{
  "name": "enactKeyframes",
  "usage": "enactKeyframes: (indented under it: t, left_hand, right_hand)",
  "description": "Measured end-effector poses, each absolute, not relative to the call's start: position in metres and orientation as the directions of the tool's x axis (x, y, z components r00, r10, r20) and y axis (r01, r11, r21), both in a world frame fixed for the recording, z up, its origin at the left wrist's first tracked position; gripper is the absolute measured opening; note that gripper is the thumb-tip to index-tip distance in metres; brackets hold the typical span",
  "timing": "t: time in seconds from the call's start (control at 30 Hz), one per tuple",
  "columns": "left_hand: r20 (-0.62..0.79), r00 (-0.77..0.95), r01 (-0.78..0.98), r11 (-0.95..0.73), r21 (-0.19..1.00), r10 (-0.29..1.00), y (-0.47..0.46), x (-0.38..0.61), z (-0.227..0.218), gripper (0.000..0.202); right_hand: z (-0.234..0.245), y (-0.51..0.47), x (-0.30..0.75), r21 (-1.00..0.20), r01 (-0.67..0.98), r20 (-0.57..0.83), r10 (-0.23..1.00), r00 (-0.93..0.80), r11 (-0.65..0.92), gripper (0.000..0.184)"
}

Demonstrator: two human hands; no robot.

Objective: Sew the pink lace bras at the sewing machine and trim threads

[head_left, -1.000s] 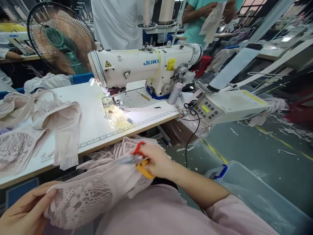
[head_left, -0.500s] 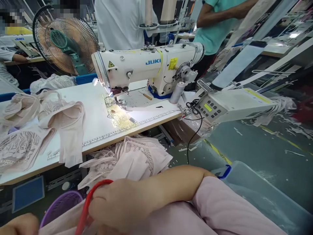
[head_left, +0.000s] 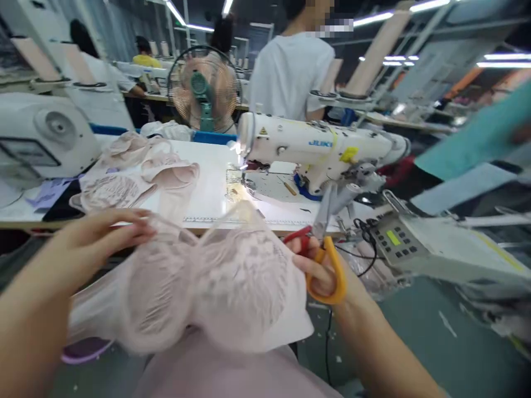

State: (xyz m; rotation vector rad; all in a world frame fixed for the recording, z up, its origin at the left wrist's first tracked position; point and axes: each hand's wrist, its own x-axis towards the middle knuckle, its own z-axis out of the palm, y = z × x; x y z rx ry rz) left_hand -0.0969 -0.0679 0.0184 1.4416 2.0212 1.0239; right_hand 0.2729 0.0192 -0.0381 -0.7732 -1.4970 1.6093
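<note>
I hold a pale pink lace bra (head_left: 215, 287) spread out in front of me, above my lap. My left hand (head_left: 97, 235) pinches its upper left edge, fingers closed on the fabric. My right hand (head_left: 323, 273) grips the bra's right edge. That hand also holds scissors (head_left: 326, 251) with one red and one orange handle, blades pointing up. The picture is blurred by motion.
A white JUKI sewing machine (head_left: 319, 149) stands on the white table (head_left: 207, 193) ahead. More pink lace pieces (head_left: 133, 177) lie on the table's left. A control box (head_left: 398, 243) sits at right. A fan (head_left: 203, 91) and other people stand behind.
My head has lifted, so the room behind shows. Both hands have risen from my lap and now hold the bra spread open; the scissors have come up with my right hand.
</note>
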Motion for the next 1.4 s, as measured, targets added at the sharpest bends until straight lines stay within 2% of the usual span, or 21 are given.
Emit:
enactKeyframes:
  t: [0.1, 0.17, 0.23, 0.33, 0.47, 0.6, 0.67, 0.77, 0.9, 1.07, 1.23, 1.4]
  left_hand:
    - [-0.072, -0.318, 0.345, 0.186, 0.92, 0.945, -0.063, -0.098, -0.007, 0.053]
    - [-0.143, -0.371, 0.248, 0.246, 0.937, 0.917, -0.065, -0.105, -0.026, 0.055]
    - [-0.197, -0.424, 0.204, 0.305, 0.93, 0.884, -0.077, -0.118, -0.048, 0.054]
    - [-0.246, -0.411, 0.248, 0.368, 0.896, 0.878, -0.107, -0.137, -0.086, 0.052]
    - [-0.313, -0.236, 0.383, 0.384, 0.84, 0.92, -0.13, -0.136, -0.133, 0.054]
    - [-0.25, -0.099, 0.375, 0.268, 0.887, 0.963, -0.111, -0.11, -0.153, 0.058]
    - [-0.196, 0.0, 0.38, 0.181, 0.907, 0.981, -0.097, -0.097, -0.152, 0.052]
    - [-0.159, 0.136, 0.397, 0.093, 0.913, 0.978, -0.083, -0.091, -0.14, 0.036]
    - [-0.152, 0.267, 0.43, 0.024, 0.902, 0.951, -0.082, -0.113, -0.111, 0.034]
    - [-0.284, 0.299, 0.426, 0.139, 0.894, 0.911, -0.068, -0.144, -0.088, 0.032]
    - [-0.365, 0.297, 0.417, 0.224, 0.881, 0.882, -0.048, -0.145, -0.117, 0.036]
    - [-0.384, 0.21, 0.384, 0.286, 0.878, 0.899, -0.057, -0.147, -0.143, 0.051]
  right_hand:
    - [-0.055, 0.036, 0.311, -0.986, 0.157, -0.108, 0.945, -0.308, -0.062, 0.041]
    - [-0.064, 0.04, 0.33, -0.947, 0.296, -0.204, 0.947, -0.247, -0.127, 0.043]
    - [-0.069, 0.04, 0.342, -0.921, 0.356, -0.26, 0.929, -0.264, -0.156, 0.043]
    - [-0.071, 0.039, 0.348, -0.896, 0.425, -0.268, 0.918, -0.292, -0.127, 0.042]
    - [-0.064, 0.043, 0.334, -0.841, 0.536, -0.272, 0.914, -0.302, -0.073, 0.042]
    - [-0.053, 0.045, 0.316, -0.805, 0.592, -0.255, 0.918, -0.303, -0.029, 0.043]
    - [-0.048, 0.046, 0.312, -0.784, 0.621, -0.277, 0.905, -0.323, -0.019, 0.044]
    - [-0.04, 0.048, 0.315, -0.744, 0.668, -0.287, 0.904, -0.318, -0.001, 0.045]
    - [-0.033, 0.046, 0.327, -0.745, 0.665, -0.228, 0.918, -0.324, 0.05, 0.042]
    - [-0.057, 0.043, 0.32, -0.754, 0.648, -0.202, 0.902, -0.383, 0.106, 0.035]
    - [-0.103, 0.045, 0.309, -0.725, 0.688, -0.304, 0.875, -0.376, 0.043, 0.04]
    - [-0.118, 0.044, 0.315, -0.712, 0.701, -0.333, 0.87, -0.364, 0.02, 0.042]
